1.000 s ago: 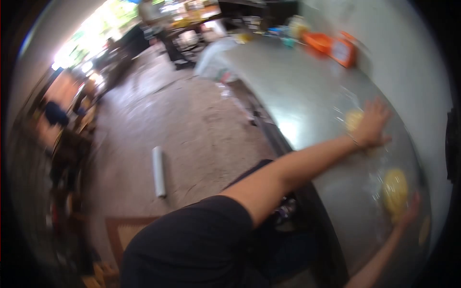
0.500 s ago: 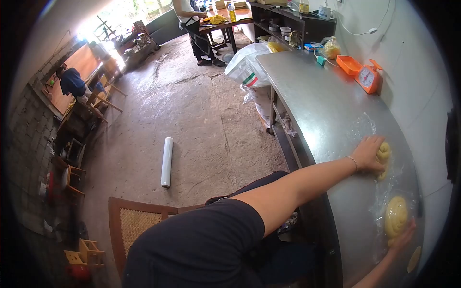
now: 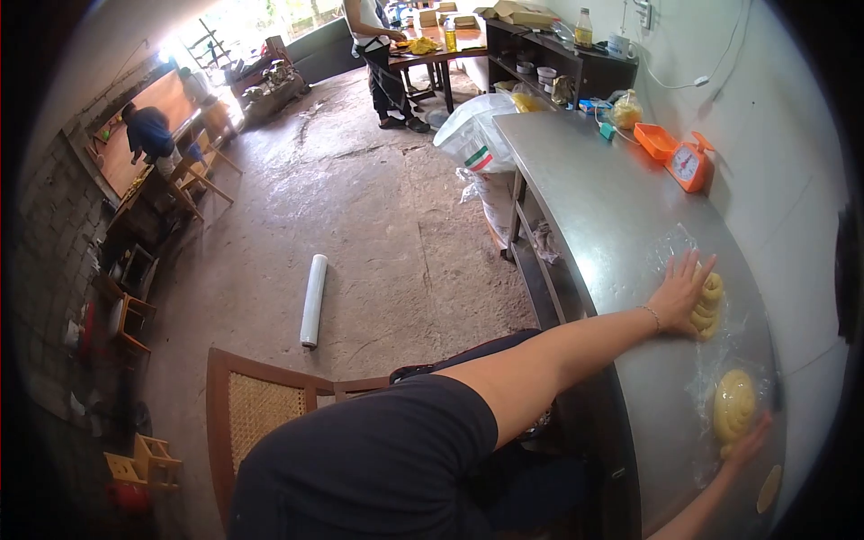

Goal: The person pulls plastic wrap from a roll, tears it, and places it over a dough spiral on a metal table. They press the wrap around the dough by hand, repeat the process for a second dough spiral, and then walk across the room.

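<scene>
A coiled roll of pale yellow dough [image 3: 709,306] lies on the metal table [image 3: 589,189]. My left hand [image 3: 682,295], with a thin bracelet at the wrist, rests against the near side of this coil, fingers stretched and spread. Closer to the bottom edge sits a second, larger dough coil [image 3: 735,405] on clear plastic wrap [image 3: 702,382]. Along its lower end lies my right hand [image 3: 749,441], its fingers extended and touching the dough. Crinkled film also shows around the first coil. A small flat yellowish disc [image 3: 769,489] is beside my right wrist.
An orange kitchen scale [image 3: 689,164] and an orange tray [image 3: 655,141] stand by the wall. A white roll [image 3: 313,301] lies on the floor, near a wooden chair [image 3: 216,396]. One person [image 3: 382,67] stands at a far table; another [image 3: 148,135] works at left.
My left hand has drawn back slightly from the top of its coil and spread its fingers, baring more dough. My right hand stays by the larger coil. The view has shifted slightly.
</scene>
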